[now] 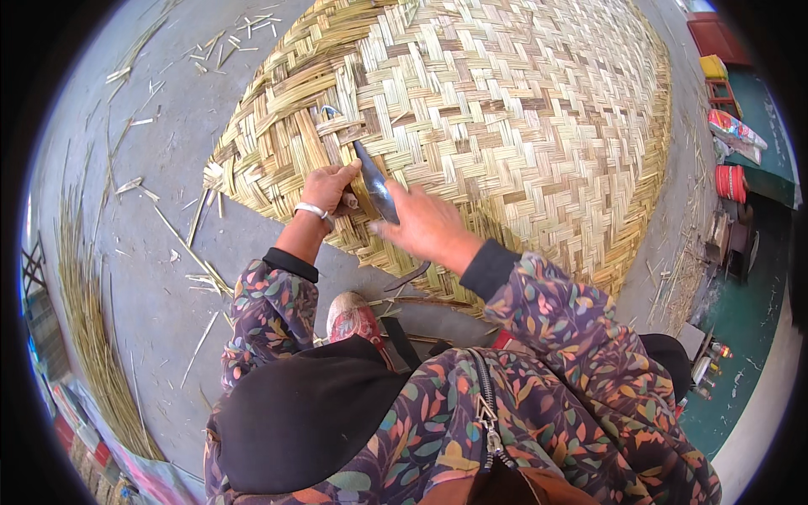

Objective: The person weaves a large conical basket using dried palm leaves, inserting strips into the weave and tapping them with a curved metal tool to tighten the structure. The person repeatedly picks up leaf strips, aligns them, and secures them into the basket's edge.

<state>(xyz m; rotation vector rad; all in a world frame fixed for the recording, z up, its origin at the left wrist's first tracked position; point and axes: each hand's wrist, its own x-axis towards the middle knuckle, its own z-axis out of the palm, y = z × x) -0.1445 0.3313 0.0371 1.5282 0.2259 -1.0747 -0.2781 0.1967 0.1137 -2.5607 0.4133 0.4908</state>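
A large woven straw mat [505,118] lies in front of me, its strips crossing in a zigzag weave. My left hand [328,194], with a silver bangle at the wrist, is closed at the mat's near left edge. The round end of a wooden handle [351,201] shows below its fingers. My right hand [429,225] grips a dark, pointed metal blade [377,185], its tip against the weave beside my left thumb. A small bluish curved piece [329,110] shows among the strips further up; whether it joins the handle is hidden.
Long loose straws [101,337] lie bundled on the grey floor at left, with cut scraps [223,50] scattered beyond. My red and white shoe [353,320] is close to the mat's near edge. At right stand a red roll [730,183] and a reddish stool [722,97].
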